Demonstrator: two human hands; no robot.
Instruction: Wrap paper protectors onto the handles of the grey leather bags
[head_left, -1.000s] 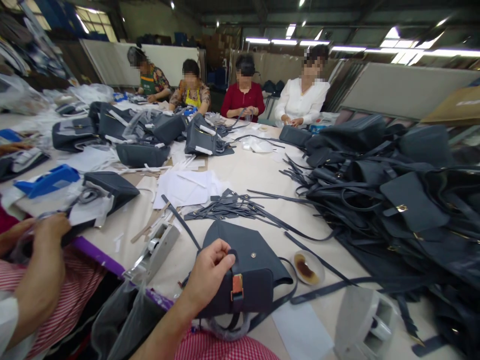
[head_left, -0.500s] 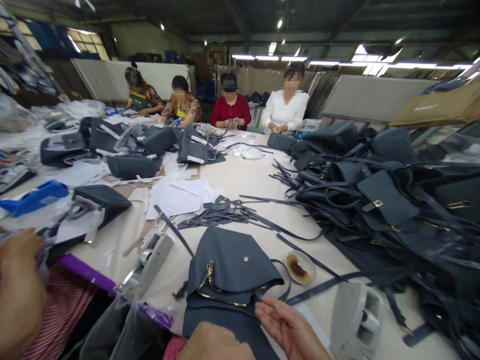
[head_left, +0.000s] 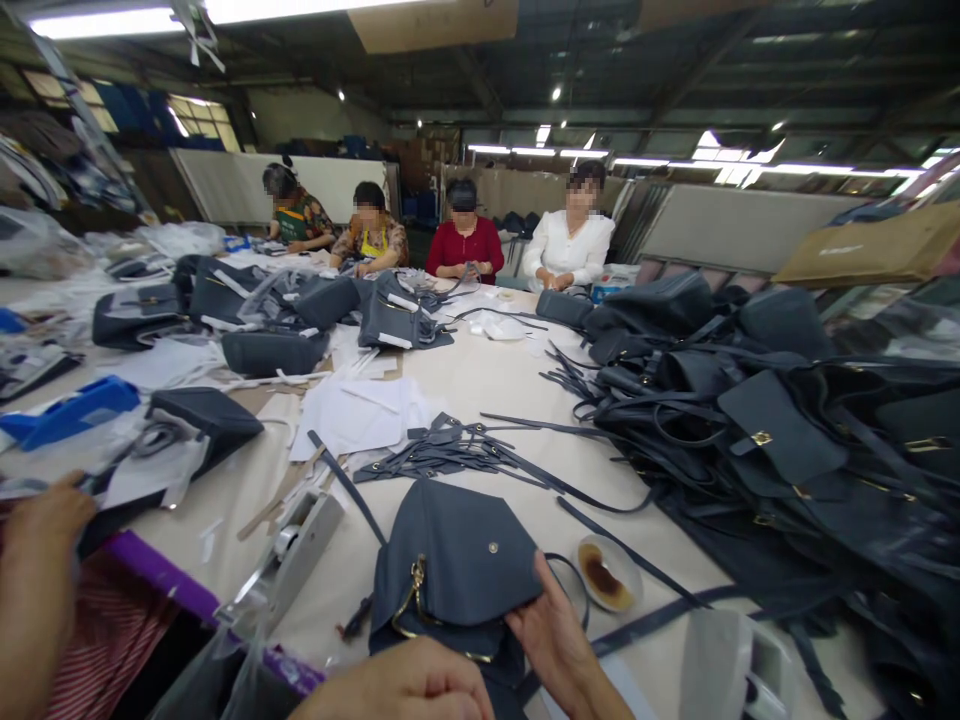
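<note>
A dark blue-grey bag [head_left: 457, 550] lies in front of me, its flap with a round snap over a gold zipper. My right hand [head_left: 559, 640] grips the right edge of the flap, the thumb on top and the fingers beneath. At the bottom of the view my left hand [head_left: 409, 680] is curled over the lower part of the bag; its fingertips are hidden, so what it holds cannot be made out. A strap sticks out at the bag's upper left, and a looped strap lies to its right.
Tape dispensers stand left [head_left: 289, 560] and right [head_left: 731, 660] of the bag. A dish of brown liquid [head_left: 606, 573] sits close by. Small straps [head_left: 442, 447] lie beyond; bags [head_left: 780, 420] are piled right. A co-worker's arm [head_left: 45, 560] is at the left edge; several people sit opposite.
My right hand has moved up from the bag's lower right side to take hold of the flap edge. The flap now covers more of the zipper. My left hand has shifted slightly left. The camera view has tilted up.
</note>
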